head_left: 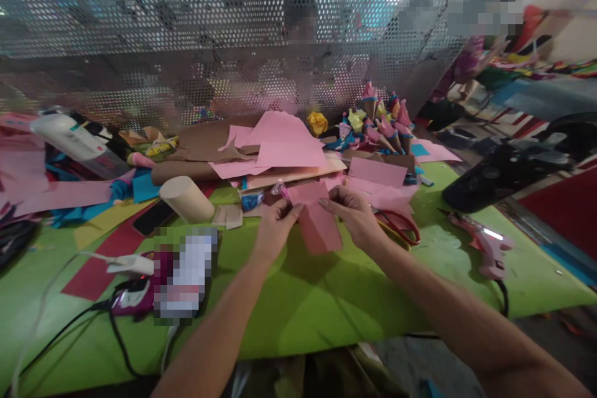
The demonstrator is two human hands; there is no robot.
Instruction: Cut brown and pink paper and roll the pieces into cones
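Between my hands a piece of pink paper is held up over the green table, with a crease across it. My left hand pinches its left edge between thumb and fingers. On the opposite edge, my right hand pinches the paper the same way. Scissors with red and yellow handles lie just beyond my right wrist, partly hidden by it. Behind the held piece, stacked pink sheets rest on brown paper. A small blue shiny item sits left of the held paper.
A pink glue gun and a dark bottle are at right. Several paper cones stand at the back. A cardboard tube, a phone and a magenta power strip with cables occupy the left. A perforated metal panel borders the table.
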